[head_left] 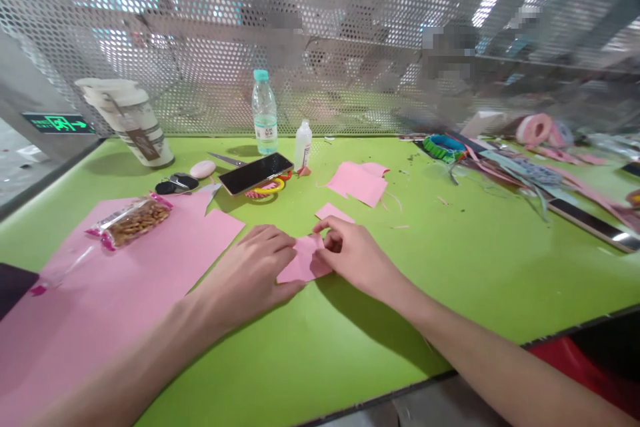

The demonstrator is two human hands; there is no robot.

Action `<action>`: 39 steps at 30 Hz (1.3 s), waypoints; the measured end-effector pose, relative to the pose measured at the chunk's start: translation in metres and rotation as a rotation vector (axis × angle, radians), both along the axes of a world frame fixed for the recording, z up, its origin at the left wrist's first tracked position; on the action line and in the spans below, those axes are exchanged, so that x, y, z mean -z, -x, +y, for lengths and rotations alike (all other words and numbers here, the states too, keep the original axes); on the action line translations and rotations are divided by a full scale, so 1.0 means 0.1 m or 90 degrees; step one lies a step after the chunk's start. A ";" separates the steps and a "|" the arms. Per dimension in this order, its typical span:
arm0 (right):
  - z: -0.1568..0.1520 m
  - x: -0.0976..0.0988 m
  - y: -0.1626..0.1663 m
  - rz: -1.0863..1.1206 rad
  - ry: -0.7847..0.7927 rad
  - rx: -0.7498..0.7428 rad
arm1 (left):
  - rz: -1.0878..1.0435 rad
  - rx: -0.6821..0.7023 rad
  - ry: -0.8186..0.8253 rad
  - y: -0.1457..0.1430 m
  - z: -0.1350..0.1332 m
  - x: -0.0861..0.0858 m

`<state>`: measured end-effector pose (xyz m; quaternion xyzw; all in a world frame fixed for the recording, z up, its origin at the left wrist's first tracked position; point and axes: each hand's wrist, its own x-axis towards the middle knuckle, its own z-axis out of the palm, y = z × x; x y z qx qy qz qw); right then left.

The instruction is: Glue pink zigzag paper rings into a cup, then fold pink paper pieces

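Note:
A small piece of pink paper [304, 259] lies on the green table between my two hands. My left hand [263, 267] holds its left side, thumb below and fingers above, partly covering it. The thumb and index finger of my right hand [350, 247] pinch its right edge. Just beyond, another small pink piece [336, 213] lies flat, close to my right fingertips. Farther back rest several larger pink paper pieces [356, 183], with thin cut strips near them. A big sheet of pink paper [165, 267] spreads under and beside my left forearm.
On the left stand a paper cup [133, 123] and a snack packet [135, 220]. A phone [257, 173] leans over yellow-handled scissors [270, 188], near a water bottle [265, 113] and a small white bottle [303, 147]. Ribbons [540, 173] and another phone [593, 221] lie right. A perforated screen [350, 47] closes the back.

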<state>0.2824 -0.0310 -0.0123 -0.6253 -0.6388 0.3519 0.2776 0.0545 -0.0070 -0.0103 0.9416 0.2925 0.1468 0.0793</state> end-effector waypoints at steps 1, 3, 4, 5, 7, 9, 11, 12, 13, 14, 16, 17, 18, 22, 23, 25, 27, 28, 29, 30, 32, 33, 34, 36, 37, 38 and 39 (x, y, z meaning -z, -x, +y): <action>0.01 0.00 0.00 -0.012 -0.011 0.002 | 0.013 0.006 0.006 0.00 0.00 0.00; 0.04 0.00 -0.01 -0.009 -0.032 0.001 | 0.030 0.018 0.021 0.01 -0.01 -0.02; 0.06 0.01 -0.01 -0.002 -0.042 -0.001 | 0.036 0.020 0.027 0.01 -0.02 -0.03; 0.07 0.02 -0.01 0.005 -0.053 -0.003 | 0.041 0.018 0.030 0.01 -0.02 -0.03; 0.08 0.03 -0.02 0.005 -0.065 -0.005 | 0.051 0.004 0.034 0.02 -0.04 -0.03; 0.09 0.04 -0.02 -0.005 -0.064 -0.003 | 0.056 -0.012 0.037 0.02 -0.04 -0.01; 0.08 0.03 -0.01 -0.014 -0.061 0.002 | 0.061 -0.021 0.041 0.02 -0.05 0.00; 0.08 0.02 -0.01 -0.018 -0.060 0.003 | 0.062 -0.025 0.040 0.01 -0.05 0.01; 0.07 0.02 0.00 -0.022 -0.059 0.004 | 0.064 -0.028 0.039 0.01 -0.05 0.01; 0.07 0.01 0.00 -0.026 -0.060 0.003 | 0.066 -0.031 0.038 0.01 -0.06 0.01; 0.05 0.00 0.02 -0.033 -0.061 0.003 | 0.073 -0.039 0.036 0.00 -0.07 0.00; 0.05 0.00 0.02 -0.036 -0.061 0.003 | 0.076 -0.041 0.036 0.00 -0.07 0.00; 0.03 0.00 0.02 -0.037 -0.060 0.004 | 0.079 -0.041 0.037 0.00 -0.08 -0.01; -0.02 0.00 0.01 -0.034 -0.062 0.020 | 0.075 -0.039 0.045 0.01 -0.09 0.00; -0.03 0.01 0.00 -0.024 -0.057 0.023 | 0.074 -0.037 0.046 0.02 -0.09 0.00; -0.06 0.00 -0.01 0.003 -0.027 0.021 | 0.078 -0.035 0.047 0.02 -0.08 0.01; -0.10 -0.02 -0.01 0.025 0.008 0.018 | 0.083 -0.034 0.046 0.03 -0.07 0.01; -0.11 -0.03 -0.01 0.028 0.019 0.017 | 0.084 -0.032 0.047 0.03 -0.07 0.02; -0.13 -0.04 -0.01 0.027 0.022 0.017 | 0.082 -0.031 0.048 0.03 -0.07 0.02; -0.14 -0.05 0.00 0.023 0.019 0.018 | 0.079 -0.029 0.049 0.03 -0.07 0.02; -0.16 -0.07 0.00 0.016 0.016 0.023 | 0.067 -0.028 0.050 0.03 -0.06 0.02; -0.18 -0.07 0.01 0.017 0.021 0.027 | 0.058 -0.028 0.050 0.04 -0.06 0.02; -0.19 -0.07 0.01 0.022 0.031 0.030 | 0.048 -0.028 0.049 0.04 -0.06 0.02; -0.22 -0.06 0.00 0.044 0.058 0.032 | 0.027 -0.027 0.049 0.05 -0.06 0.03; -0.23 -0.06 0.00 0.057 0.068 0.032 | 0.020 -0.026 0.051 0.06 -0.06 0.03; -0.25 -0.05 -0.01 0.070 0.074 0.035 | 0.017 -0.023 0.054 0.06 -0.05 0.03; -0.26 -0.05 -0.02 0.080 0.077 0.040 | 0.015 -0.020 0.056 0.07 -0.05 0.03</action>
